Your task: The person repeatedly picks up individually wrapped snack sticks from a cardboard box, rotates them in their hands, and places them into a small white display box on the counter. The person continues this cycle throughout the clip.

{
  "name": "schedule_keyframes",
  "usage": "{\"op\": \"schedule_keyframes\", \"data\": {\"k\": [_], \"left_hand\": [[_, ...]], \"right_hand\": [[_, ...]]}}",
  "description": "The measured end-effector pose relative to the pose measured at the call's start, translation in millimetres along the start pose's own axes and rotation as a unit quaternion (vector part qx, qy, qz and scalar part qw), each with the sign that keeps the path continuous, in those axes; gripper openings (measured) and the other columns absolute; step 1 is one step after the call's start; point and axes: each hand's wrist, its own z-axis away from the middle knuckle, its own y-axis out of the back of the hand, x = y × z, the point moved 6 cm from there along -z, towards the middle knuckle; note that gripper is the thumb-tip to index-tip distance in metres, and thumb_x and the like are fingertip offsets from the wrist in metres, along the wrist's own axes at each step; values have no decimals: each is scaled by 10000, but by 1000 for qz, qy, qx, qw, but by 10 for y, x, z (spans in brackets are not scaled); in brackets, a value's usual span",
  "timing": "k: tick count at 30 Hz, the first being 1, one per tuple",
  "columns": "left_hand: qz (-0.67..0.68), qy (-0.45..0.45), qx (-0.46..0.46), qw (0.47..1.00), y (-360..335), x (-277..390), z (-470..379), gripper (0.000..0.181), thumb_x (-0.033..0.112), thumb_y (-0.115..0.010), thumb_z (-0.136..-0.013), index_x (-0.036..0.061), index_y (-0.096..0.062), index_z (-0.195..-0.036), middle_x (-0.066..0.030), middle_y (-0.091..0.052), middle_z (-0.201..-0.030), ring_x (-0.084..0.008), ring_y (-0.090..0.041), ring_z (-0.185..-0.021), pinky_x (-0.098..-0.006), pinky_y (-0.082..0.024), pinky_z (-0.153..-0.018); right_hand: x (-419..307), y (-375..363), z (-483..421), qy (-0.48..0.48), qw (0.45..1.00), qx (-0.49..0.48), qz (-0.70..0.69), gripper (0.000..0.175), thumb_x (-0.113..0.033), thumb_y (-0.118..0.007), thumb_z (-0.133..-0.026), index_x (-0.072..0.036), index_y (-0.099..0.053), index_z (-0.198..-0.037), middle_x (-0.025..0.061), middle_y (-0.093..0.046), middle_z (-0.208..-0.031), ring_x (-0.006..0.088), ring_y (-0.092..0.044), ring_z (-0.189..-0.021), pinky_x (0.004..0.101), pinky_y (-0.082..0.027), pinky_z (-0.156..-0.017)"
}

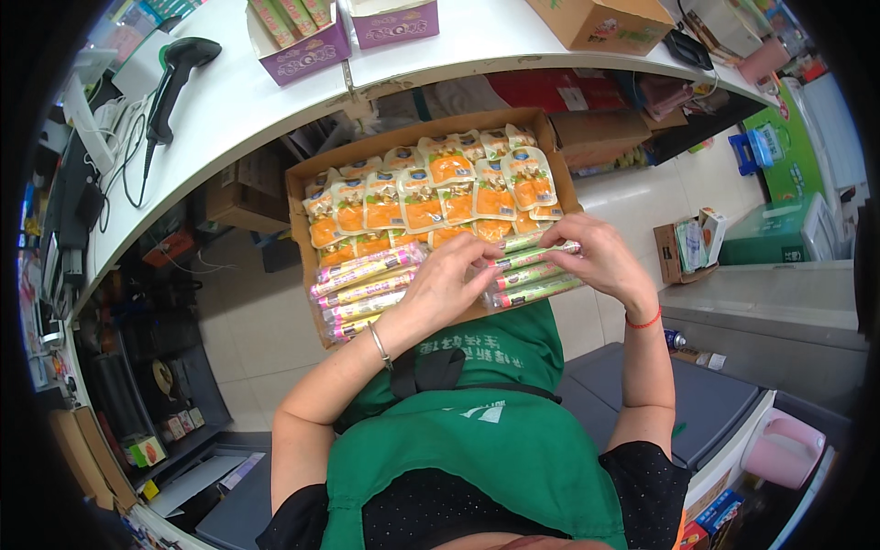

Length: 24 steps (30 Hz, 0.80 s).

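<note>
A shallow cardboard box (296, 206) lies before me, tilted, with its near edge by my lap. Orange and clear food pouches (421, 206) overlap across its far part. At the near left, several pink-and-yellow wrapped sticks (364, 289) lie side by side. Several green wrapped sticks (540, 290) form a row at the near right. My left hand (450, 275) reaches over the box's near edge, thumb and forefinger at the left end of one green wrapped stick (520, 259). That stick's right part is pinched by my right hand (597, 256), whose fingers cover some of it.
Beyond the box runs a white curved counter (289, 117) with a barcode scanner (172, 86), purple display boxes (306, 58) and a cardboard carton (601, 27). Cartons (251, 182) stand beneath it. A pink pitcher (784, 447) is at the lower right, near a grey surface (660, 399).
</note>
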Motion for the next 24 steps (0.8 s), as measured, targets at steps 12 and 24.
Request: {"op": "schedule_keyframes", "data": {"k": [12, 24], "left_hand": [[-35, -23, 66, 997, 387, 115, -59, 236, 122, -735, -945, 32, -708, -1162, -100, -683, -1103, -225, -698, -974, -315, -583, -800], [-32, -67, 162, 984, 973, 372, -157, 233, 61, -748, -929, 11, -704, -1152, -82, -691, -1061, -170, -688, -931, -298, -571, -810]], "right_hand": [[-355, -132, -400, 90, 995, 10, -36, 121, -95, -748, -886, -23, -705, -973, 106, -705, -889, 252, -712, -823, 381, -556, -749], [-883, -15, -891, 203, 977, 50, -38, 130, -62, -721, -902, -8, -683, -1014, 123, -703, -939, 268, -720, -863, 378, -558, -763]]}}
